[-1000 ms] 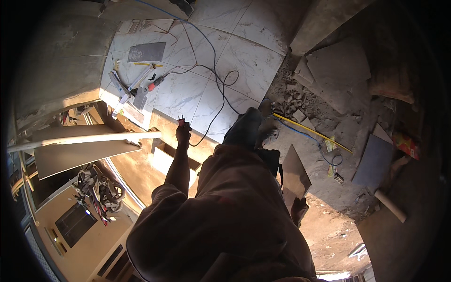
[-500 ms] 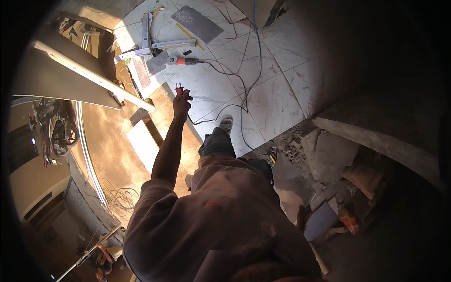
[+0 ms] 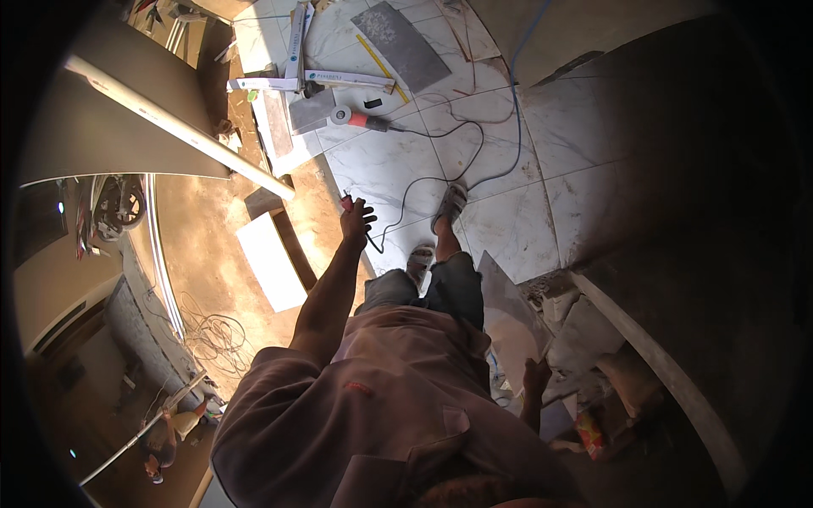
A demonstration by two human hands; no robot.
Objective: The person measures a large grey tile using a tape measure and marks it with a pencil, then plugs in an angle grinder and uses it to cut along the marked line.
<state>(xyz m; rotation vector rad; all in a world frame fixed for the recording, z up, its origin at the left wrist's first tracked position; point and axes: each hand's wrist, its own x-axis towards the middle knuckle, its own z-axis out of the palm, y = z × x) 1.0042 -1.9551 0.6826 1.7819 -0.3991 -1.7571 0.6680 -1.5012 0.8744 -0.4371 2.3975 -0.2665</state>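
My left hand [image 3: 356, 218] grips a red two-pin plug [image 3: 345, 201], its dark cord [image 3: 400, 207] looping over the white marbled floor tiles [image 3: 373, 152]. Low on the right, my right hand [image 3: 534, 372] holds a large pale tile [image 3: 504, 309] by its edge, beside my leg. My sandalled feet [image 3: 450, 206] are below me at the tiles. Beyond the plug, an orange angle grinder [image 3: 356, 117] with a disc lies on the floor among white boxed strips [image 3: 347, 78], a grey tile [image 3: 400, 46] and a yellow stick [image 3: 373, 55].
A long pale pole [image 3: 178, 127] and cardboard [image 3: 267, 262] lie left, near a motorcycle [image 3: 118, 212] and coiled wire [image 3: 216, 339]. Another person [image 3: 161, 444] is at lower left. Rubble [image 3: 559, 309] and a curved concrete edge [image 3: 644, 356] are on the right.
I have turned and stepped onto the tiles, so the floor items appear farther right. My left hand, with the plug, is lower than half a second ago; the carried tile shows more clearly.
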